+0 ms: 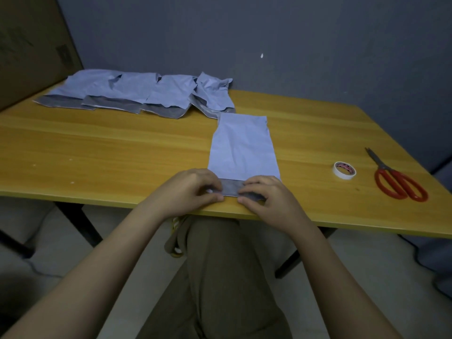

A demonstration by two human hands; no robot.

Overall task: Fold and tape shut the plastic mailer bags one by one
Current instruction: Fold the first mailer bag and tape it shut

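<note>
Slippage was the likeliest fault: the mailer bag point(242, 148), laid near the tape roll point(344, 170), was pinched at its grey flap point(231, 188) by left hand point(193, 189) and right hand point(265, 196); uneven pull could skew the fold.

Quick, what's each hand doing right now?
Left hand: pinching the dark grey flap of the pale blue plastic mailer bag.
Right hand: pinching the same flap at its other end.
</note>
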